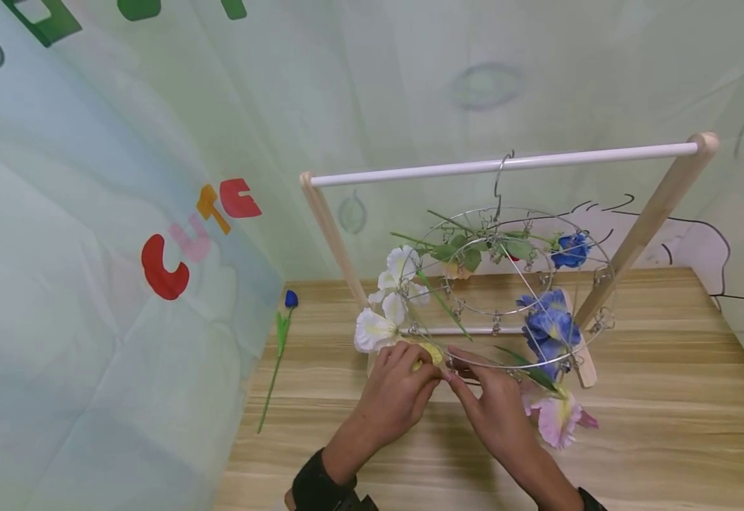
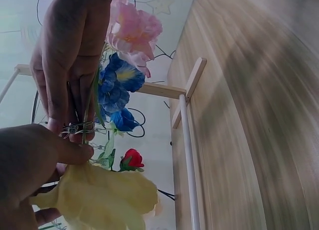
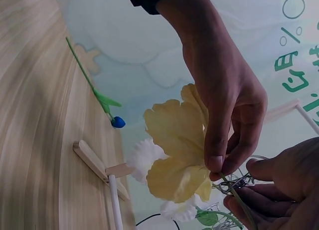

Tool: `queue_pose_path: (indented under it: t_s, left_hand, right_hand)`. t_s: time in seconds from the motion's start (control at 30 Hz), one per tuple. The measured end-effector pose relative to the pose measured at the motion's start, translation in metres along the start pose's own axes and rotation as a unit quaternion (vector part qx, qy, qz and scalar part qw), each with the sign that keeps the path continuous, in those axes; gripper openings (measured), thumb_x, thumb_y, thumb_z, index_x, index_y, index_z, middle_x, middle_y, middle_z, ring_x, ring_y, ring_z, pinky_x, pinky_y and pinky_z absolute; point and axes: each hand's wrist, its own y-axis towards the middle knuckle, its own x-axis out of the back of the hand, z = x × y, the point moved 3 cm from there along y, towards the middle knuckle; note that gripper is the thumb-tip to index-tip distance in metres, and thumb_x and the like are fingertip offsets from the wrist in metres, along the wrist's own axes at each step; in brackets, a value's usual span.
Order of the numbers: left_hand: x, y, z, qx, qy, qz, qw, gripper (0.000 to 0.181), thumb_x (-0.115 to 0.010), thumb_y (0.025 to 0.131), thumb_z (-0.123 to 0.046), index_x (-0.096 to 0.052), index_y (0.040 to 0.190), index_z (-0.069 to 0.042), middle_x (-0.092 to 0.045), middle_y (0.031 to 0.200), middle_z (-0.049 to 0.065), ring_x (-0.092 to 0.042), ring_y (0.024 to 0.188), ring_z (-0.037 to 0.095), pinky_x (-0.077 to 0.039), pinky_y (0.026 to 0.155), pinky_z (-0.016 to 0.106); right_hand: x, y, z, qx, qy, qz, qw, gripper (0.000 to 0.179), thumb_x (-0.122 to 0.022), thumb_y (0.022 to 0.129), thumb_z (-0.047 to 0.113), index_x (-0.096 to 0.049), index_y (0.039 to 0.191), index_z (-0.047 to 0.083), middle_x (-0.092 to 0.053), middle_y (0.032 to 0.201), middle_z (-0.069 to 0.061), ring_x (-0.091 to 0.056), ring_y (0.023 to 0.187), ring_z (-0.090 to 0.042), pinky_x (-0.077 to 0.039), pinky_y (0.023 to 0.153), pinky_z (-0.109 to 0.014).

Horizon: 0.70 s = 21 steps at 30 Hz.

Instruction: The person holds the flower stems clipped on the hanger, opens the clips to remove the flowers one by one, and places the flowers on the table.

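At the far left of the wood-grain worktop (image 1: 665, 426) lay a slim artificial tulip with a blue bud and green stem (image 1: 282, 332), apart from everything else. Next came ruffled white artificial blooms (image 1: 376, 331) at the left rim of a round silver wire hanger with clips (image 1: 518, 367), hooked over the white rod (image 1: 410, 170) of a wooden stand.

In front of that rim, the left hand (image 1: 397, 390) pinched a large pale-yellow artificial flower with wavy petals (image 3: 174, 145) just under its head, thumb against fingertips. It looked very light, its petals soft and easily creased, so the base of the bloom or the thin green stem (image 3: 243, 202) seemed the place to grip. The stem probably flexed a little but held its line.

Close beside, the right hand (image 1: 499, 404) gripped a small silver metal clip (image 3: 233, 184), the stem running against it; whether the clip had bitten, I couldn't tell. Such a clip was likely stiff-sprung and slick, best squeezed at its ends, and the hanger likely swung easily.

Farther right hung crinkled blue blooms (image 1: 550, 326) and a pink one (image 1: 558, 420).
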Motion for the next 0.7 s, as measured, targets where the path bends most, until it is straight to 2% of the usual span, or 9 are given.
queue_pose_path:
  t_s: [0.17,0.33,0.5,0.7]
  left_hand:
    - [0.0013,-0.0002,0.0001,-0.004,0.01,0.002,0.9999,0.008,-0.073,0.102,-0.025,-0.08,0.103,-0.023,-0.066,0.11,-0.006,-0.06,0.111,0.016,-0.046,0.091,0.036]
    - [0.002,-0.0008,0.0008,-0.005,0.013,0.002,0.9999,0.009,-0.073,0.102,-0.025,-0.081,0.105,-0.023,-0.066,0.11,-0.006,-0.06,0.112,0.016,-0.046,0.093,0.036]
    - [0.0024,-0.0012,0.0013,-0.007,0.013,0.002,0.9999,0.008,-0.073,0.102,-0.025,-0.08,0.105,-0.022,-0.066,0.111,-0.006,-0.06,0.113,0.016,-0.047,0.094,0.037]
    - [0.0033,-0.0021,0.0017,-0.009,0.009,0.002,0.9999,0.008,-0.074,0.101,-0.023,-0.081,0.105,-0.022,-0.066,0.111,-0.006,-0.06,0.112,0.016,-0.047,0.094,0.036]
  right_hand:
    - [-0.0021,0.002,0.0004,-0.037,-0.006,0.04,0.9985,0.034,-0.077,0.099,0.019,-0.075,0.129,0.004,-0.081,0.115,-0.01,-0.08,0.099,-0.027,-0.063,0.084,-0.047]
    - [-0.0038,0.003,0.0012,-0.058,0.005,0.054,0.9968,0.031,-0.076,0.1,0.023,-0.077,0.126,0.006,-0.079,0.121,-0.01,-0.079,0.101,-0.029,-0.063,0.085,-0.046]
    - [-0.0045,0.0023,0.0006,-0.052,0.01,0.039,0.9978,0.027,-0.078,0.097,0.02,-0.079,0.122,0.008,-0.079,0.12,-0.009,-0.079,0.099,-0.029,-0.063,0.082,-0.045]
    - [-0.0051,0.0006,-0.0012,-0.023,0.008,0.002,0.9997,0.02,-0.082,0.092,0.014,-0.082,0.111,0.01,-0.082,0.109,-0.005,-0.08,0.092,-0.021,-0.064,0.075,-0.039]
